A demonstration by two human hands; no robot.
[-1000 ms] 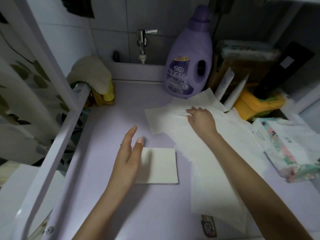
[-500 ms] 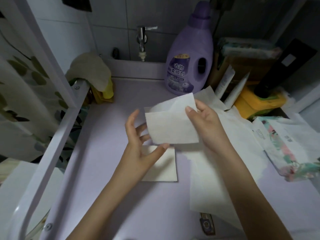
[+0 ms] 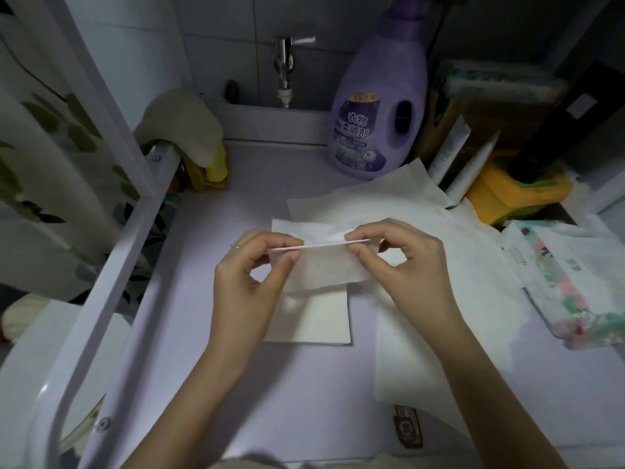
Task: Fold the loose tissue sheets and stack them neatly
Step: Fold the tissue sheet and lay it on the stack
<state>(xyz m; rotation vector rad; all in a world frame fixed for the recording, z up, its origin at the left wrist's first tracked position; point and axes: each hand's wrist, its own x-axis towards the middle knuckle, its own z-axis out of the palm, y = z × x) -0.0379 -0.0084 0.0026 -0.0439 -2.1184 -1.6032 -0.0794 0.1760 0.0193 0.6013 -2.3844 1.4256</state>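
- White metal frame rail (image 3: pixel 111 299): runs diagonally along the left edge of the pale lilac countertop (image 3: pixel 236 384). A cream cloth (image 3: pixel 182 126) is draped over its upper corner.
- Left hand (image 3: pixel 250 275): thumb and curled fingers pinch the left end of the folded top edge of a white tissue sheet (image 3: pixel 324 269).
- White tissue sheet: held between both hands over the middle of the countertop, doubled over along a straight crease. 1 layer hangs toward the viewer and 1 shows behind the crease.
- Folded white tissue square (image 3: pixel 318 319): lies flat on the countertop directly below the held sheet, whose lower edge overlaps its top in this view.
- Chrome tap (image 3: pixel 285 62): fixed to the tiled back wall.
- Purple detergent bottle (image 3: pixel 378 106): stands upright at the back of the countertop, just behind the loose sheets.
- Right hand (image 3: pixel 402 265): thumb and forefinger pinch the right end of the same crease; the other fingers are curled.
- Loose white tissue sheets (image 3: pixel 473 265): spread unfolded and overlapping on the right half of the countertop, under the right forearm.
- Floral-printed tissue pack (image 3: pixel 575 286): lies at the far right, touching the loose sheets.
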